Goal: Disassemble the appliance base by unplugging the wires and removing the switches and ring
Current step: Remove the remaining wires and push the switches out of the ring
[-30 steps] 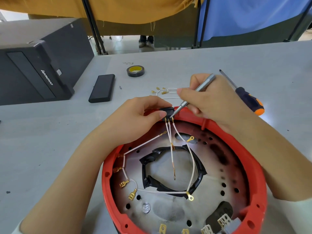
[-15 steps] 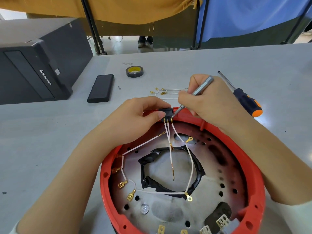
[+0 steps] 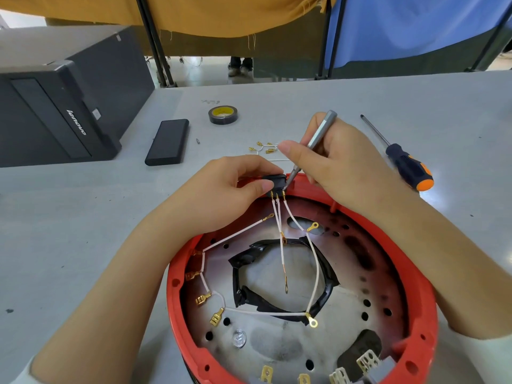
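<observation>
The red round appliance base (image 3: 426,322) lies open side up in front of me, with a metal floor inside. At its far rim sits a small black switch (image 3: 275,180). My left hand (image 3: 221,195) pinches this switch between thumb and fingers. A thin silver screwdriver (image 3: 315,139) is gripped in my right hand (image 3: 340,162), its tip against the switch's right side. White wires (image 3: 313,261) with gold terminals run from the switch down into the base. A black ring (image 3: 327,286) lies in the middle of the floor.
A black and orange screwdriver (image 3: 407,167) lies right of my hands. Loose white wires with gold terminals (image 3: 263,148) lie behind the base. Further back are a tape roll (image 3: 223,114), a flat black block (image 3: 167,141) and a black computer case (image 3: 55,106).
My right hand has tilted the silver screwdriver more upright and raised its index finger off it. The tip stays at the switch. My left hand keeps its hold.
</observation>
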Tool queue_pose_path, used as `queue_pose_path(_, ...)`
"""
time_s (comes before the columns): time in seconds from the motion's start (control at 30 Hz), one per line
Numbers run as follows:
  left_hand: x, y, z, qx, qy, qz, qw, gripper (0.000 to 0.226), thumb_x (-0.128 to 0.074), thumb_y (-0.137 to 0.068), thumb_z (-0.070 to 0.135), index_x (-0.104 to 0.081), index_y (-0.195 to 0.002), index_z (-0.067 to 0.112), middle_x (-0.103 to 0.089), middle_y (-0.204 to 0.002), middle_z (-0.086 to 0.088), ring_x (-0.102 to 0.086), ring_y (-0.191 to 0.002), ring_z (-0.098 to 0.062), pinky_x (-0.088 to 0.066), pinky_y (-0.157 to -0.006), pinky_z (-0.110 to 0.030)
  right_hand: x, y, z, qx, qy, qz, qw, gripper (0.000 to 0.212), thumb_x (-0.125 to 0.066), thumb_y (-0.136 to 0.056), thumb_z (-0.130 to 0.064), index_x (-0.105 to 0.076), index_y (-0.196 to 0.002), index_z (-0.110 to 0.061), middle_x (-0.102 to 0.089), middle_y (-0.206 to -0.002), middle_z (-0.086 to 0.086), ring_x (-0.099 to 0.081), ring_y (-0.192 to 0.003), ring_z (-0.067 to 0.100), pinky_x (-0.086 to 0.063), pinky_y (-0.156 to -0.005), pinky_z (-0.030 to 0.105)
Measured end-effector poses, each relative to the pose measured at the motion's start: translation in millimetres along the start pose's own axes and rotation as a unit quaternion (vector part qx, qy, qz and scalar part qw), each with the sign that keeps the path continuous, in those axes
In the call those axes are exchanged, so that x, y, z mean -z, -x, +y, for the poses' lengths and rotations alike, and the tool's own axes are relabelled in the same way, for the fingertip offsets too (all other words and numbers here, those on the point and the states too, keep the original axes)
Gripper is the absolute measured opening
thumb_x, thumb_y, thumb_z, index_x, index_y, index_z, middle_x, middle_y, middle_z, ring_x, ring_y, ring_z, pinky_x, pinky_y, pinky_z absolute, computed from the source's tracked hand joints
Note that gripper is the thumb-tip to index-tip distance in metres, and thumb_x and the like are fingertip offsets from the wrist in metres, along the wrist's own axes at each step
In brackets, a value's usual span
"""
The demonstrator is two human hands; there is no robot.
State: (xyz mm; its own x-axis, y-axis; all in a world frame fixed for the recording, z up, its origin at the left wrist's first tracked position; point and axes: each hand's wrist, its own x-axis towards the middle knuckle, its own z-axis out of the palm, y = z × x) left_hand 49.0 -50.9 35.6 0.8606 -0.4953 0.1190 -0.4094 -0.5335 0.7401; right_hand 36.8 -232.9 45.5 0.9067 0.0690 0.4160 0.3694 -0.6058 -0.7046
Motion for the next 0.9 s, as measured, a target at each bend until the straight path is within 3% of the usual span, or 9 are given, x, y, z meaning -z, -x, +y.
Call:
queue_pose_path(0.27,0.7,-0.2,0.4,0.0,-0.017,-0.002,1.0,0.024,-0.055,-0.094,0.019,-0.063,-0.107,0.037,-0.064,-0.107,0.025,-0.056,-0.105,0.008,-0.039,-0.097,-0.013,-3.7,-4.3,-0.1,0.009,-0.019,-0.024,0.999,0.033,-0.054,-0.096,-0.033,-0.038,-0.069,-0.02,-0.042,-0.054,-0.003,-0.042,-0.046,0.003,-0.035,-0.049,0.013)
queue_pose_path(0.57,1.3,0.5,1.1,-0.007,-0.022,-0.003,1.0,0.024,-0.054,-0.094,0.018,-0.063,-0.11,0.033,-0.065,-0.108,0.023,-0.056,-0.101,0.009,-0.037,-0.091,-0.004,-7.6,-29.7,-3.5,-0.098,-0.067,-0.087,0.989,0.038,-0.053,-0.096,-0.023,-0.034,-0.063,-0.018,-0.033,-0.044,-0.011,-0.034,-0.034,0.004,-0.025,-0.047,0.021)
queue_pose_path(0.67,1.4,1.9,1.8,-0.013,-0.013,-0.005,1.0,0.027,-0.054,-0.094,0.017,-0.062,-0.105,0.04,-0.064,-0.108,0.025,-0.056,-0.102,0.011,-0.036,-0.09,-0.001,-12.2,-27.3,-8.2,-0.08,0.081,-0.143,0.983,0.031,-0.051,-0.095,-0.032,-0.046,-0.069,-0.017,-0.047,-0.059,-0.005,-0.046,-0.054,0.007,-0.035,-0.059,0.032)
queue_pose_path(0.73,1.5,1.8,1.3,-0.013,-0.006,-0.005,1.0,0.027,-0.054,-0.094,0.016,-0.063,-0.107,0.038,-0.064,-0.11,0.024,-0.055,-0.104,0.011,-0.036,-0.093,-0.003,-17.9,-19.0,-7.1,-0.051,0.18,-0.101,0.977,0.027,-0.047,-0.095,-0.038,-0.046,-0.075,-0.02,-0.05,-0.069,-0.006,-0.047,-0.065,0.014,-0.035,-0.063,0.034)
queue_pose_path(0.77,1.5,1.6,0.8,-0.01,-0.009,-0.004,1.0,0.026,-0.054,-0.094,0.017,-0.063,-0.108,0.037,-0.065,-0.11,0.024,-0.056,-0.104,0.01,-0.036,-0.092,-0.003,-18.3,-15.9,-6.3,-0.06,0.142,-0.065,0.986,0.029,-0.049,-0.094,-0.035,-0.042,-0.07,-0.02,-0.046,-0.064,-0.007,-0.043,-0.06,0.013,-0.032,-0.06,0.033)
queue_pose_path(0.83,1.4,1.3,-0.1,-0.006,-0.014,-0.003,1.0,0.024,-0.055,-0.094,0.018,-0.063,-0.107,0.036,-0.064,-0.108,0.024,-0.056,-0.103,0.009,-0.036,-0.09,-0.002,-14.4,-14.9,-4.7,-0.103,-0.041,0.02,0.994,0.036,-0.054,-0.091,-0.024,-0.035,-0.062,-0.017,-0.037,-0.052,-0.007,-0.034,-0.049,0.011,-0.027,-0.054,0.031)
queue_pose_path(0.9,1.5,1.5,-0.3,-0.006,-0.011,-0.004,1.0,0.024,-0.054,-0.094,0.018,-0.063,-0.107,0.036,-0.064,-0.108,0.023,-0.056,-0.103,0.008,-0.037,-0.092,-0.005,-11.6,-15.9,-4.1,-0.107,-0.085,0.058,0.989,0.036,-0.054,-0.09,-0.02,-0.034,-0.061,-0.017,-0.033,-0.049,-0.007,-0.031,-0.047,0.011,-0.027,-0.052,0.029)
